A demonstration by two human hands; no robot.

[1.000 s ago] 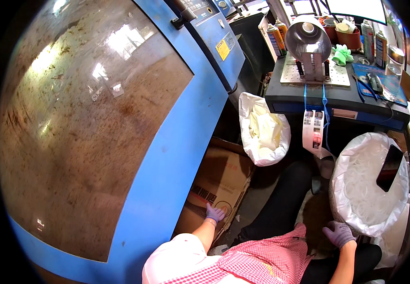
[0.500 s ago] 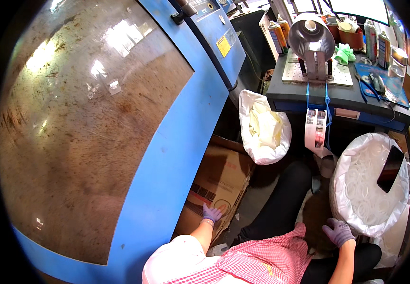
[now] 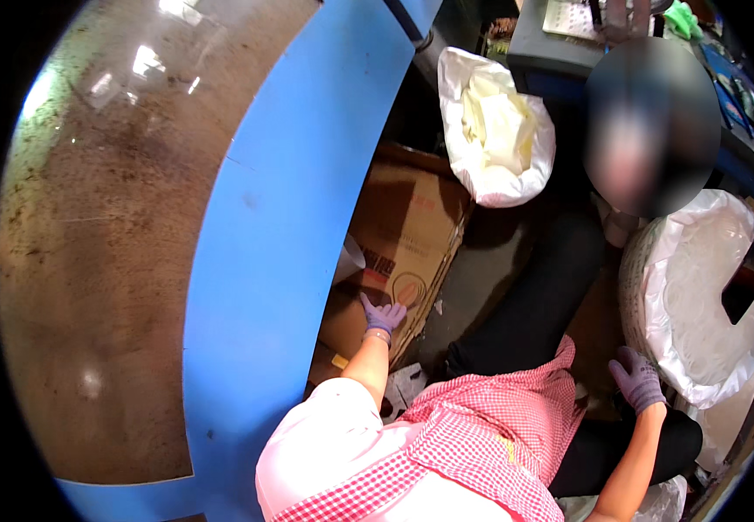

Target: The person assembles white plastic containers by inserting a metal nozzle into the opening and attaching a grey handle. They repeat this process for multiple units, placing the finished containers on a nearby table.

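Gloved left hand (image 3: 383,317): fingers spread, grasping nothing, over a brown corrugated carton (image 3: 410,213); contact unclear. Gloved right hand (image 3: 639,381): fingers loosely parted, nothing visible within, just beside a round tub (image 3: 658,326) lined with crinkled white plastic. Upper right: a blurred oval (image 3: 653,126); worktop (image 3: 538,52) cut off.

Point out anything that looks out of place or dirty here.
A black phone lies over the translucent pieces in the white-lined basket, seemingly an odd spot for it. The window of the blue machine is smeared and speckled brown.
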